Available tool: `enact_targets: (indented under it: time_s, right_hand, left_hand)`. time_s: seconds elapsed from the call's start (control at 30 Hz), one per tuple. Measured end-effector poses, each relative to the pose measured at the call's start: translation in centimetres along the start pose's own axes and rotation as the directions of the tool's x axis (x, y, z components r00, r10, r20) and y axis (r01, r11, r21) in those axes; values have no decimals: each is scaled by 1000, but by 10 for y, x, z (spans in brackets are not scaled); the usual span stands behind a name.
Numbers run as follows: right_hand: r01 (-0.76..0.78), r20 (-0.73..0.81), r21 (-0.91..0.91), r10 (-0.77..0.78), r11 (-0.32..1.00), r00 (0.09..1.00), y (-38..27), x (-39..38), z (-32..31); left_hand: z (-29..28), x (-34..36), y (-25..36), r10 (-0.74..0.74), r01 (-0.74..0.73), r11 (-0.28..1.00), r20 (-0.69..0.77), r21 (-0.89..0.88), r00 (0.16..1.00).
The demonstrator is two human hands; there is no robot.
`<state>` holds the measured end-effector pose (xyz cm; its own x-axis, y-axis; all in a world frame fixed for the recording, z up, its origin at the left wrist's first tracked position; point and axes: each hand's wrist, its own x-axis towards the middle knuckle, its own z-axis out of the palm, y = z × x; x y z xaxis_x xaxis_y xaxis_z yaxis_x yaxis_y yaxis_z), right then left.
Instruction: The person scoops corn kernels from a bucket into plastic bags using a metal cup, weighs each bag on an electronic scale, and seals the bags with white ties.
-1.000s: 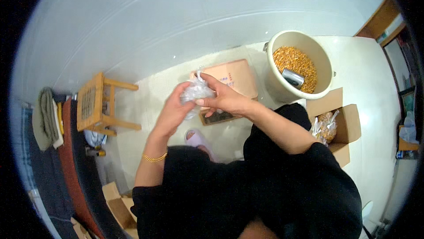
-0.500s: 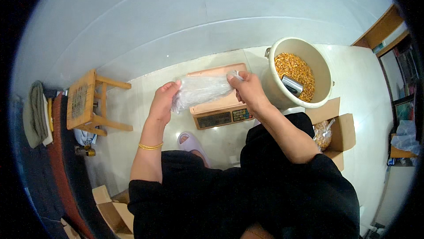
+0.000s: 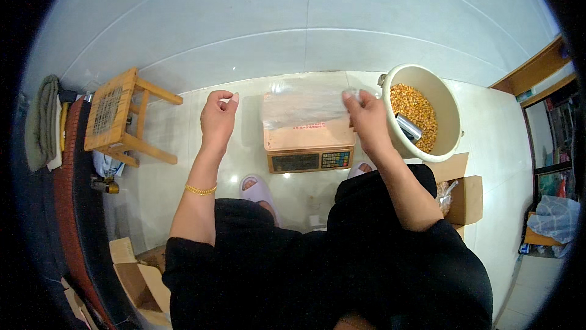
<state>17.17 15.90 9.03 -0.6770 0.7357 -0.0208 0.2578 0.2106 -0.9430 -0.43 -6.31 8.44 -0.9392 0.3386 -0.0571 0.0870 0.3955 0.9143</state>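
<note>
My right hand point(image 3: 360, 110) pinches the end of a thin, clear plastic bag point(image 3: 302, 107), stretched sideways over the pink top of a digital scale point(image 3: 308, 141). My left hand point(image 3: 218, 113) is at the left, apart from the bag, its fingers curled closed with nothing visible in them. Beside the scale on the right stands a cream bucket point(image 3: 450, 101) of yellow corn kernels point(image 3: 412, 101), a metal scoop point(image 3: 408, 128) lying in it.
A wooden stool point(image 3: 131, 147) stands at left beside a dark padded seat point(image 3: 82, 195). An open carton point(image 3: 464, 199) holding bagged kernels is right of my leg; another carton point(image 3: 131, 275) lies at lower left. Cluttered shelving point(image 3: 549, 147) lines the right side. My slippers point(image 3: 256, 192) flank the scale.
The crumpled bag has been spread out lengthwise. My left hand has let go of it and moved left; my right hand has moved right, still holding it.
</note>
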Motion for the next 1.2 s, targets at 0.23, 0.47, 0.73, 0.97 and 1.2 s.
enact_targets:
  time_s: [0.23,0.47,0.73,0.97,1.2]
  right_hand:
    - [389,510,-209,-240,897,826,-12,-35,34]
    - [204,428,-205,-99,957,898,-7,-27,36]
    - [-119,143,459,58,881,988,-7,-4,7]
    - [-280,291,803,65,526,955,-19,0,-9]
    - [-303,351,854,-38,423,935,-27,1,-18]
  left_hand:
    - [44,-36,35,-115,423,865,712,-271,692]
    - [49,-23,21,-155,276,953,577,-127,802]
    - [9,7,0,-184,185,983,240,19,953]
    - [6,-1,12,-90,180,942,304,-282,948]
    - [14,-3,3,234,-313,926,333,209,914]
